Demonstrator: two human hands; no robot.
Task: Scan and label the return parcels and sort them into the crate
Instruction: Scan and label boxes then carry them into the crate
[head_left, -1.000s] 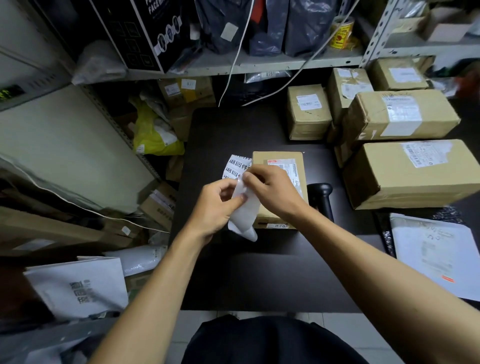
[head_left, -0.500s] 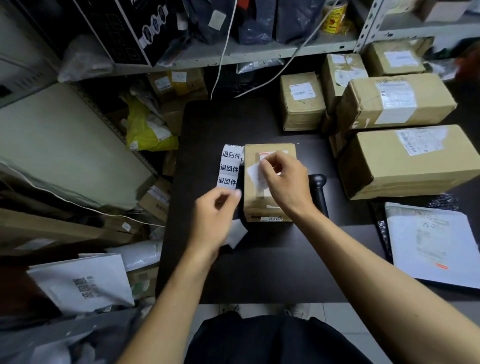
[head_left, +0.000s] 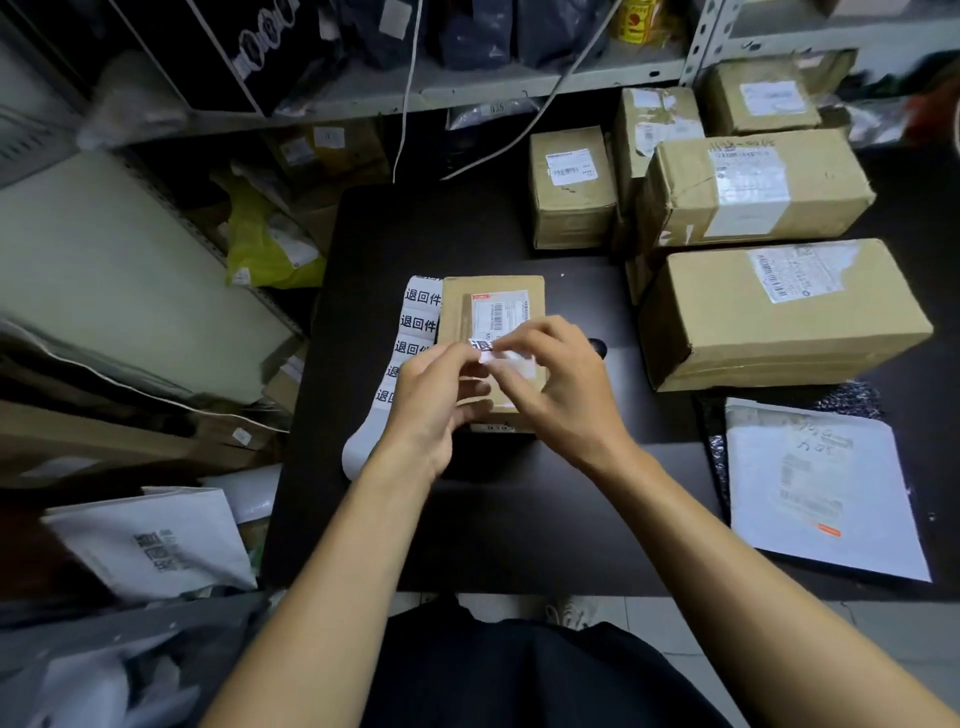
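A small brown cardboard parcel (head_left: 491, 299) with a white shipping label lies in the middle of the dark table (head_left: 519, 530). A strip of white return labels (head_left: 415, 322) with black print lies along the parcel's left side and curls off toward me. Above the near half of the parcel, my left hand (head_left: 434, 402) and my right hand (head_left: 553, 382) meet and pinch one small return label (head_left: 483, 347) between their fingertips. A black handheld scanner (head_left: 597, 345) lies just right of the parcel, mostly hidden behind my right hand.
Several taped cardboard parcels (head_left: 779, 312) are stacked at the back right of the table. A white mailer bag (head_left: 821, 488) lies at the right front. Shelving with bags and boxes (head_left: 467, 88) runs across the back. More boxes and a white bag (head_left: 150, 545) crowd the floor at left.
My left hand rose from the table edge to join my right hand over the parcel. Both now pinch one label. The label strip has unrolled along the parcel's left side.
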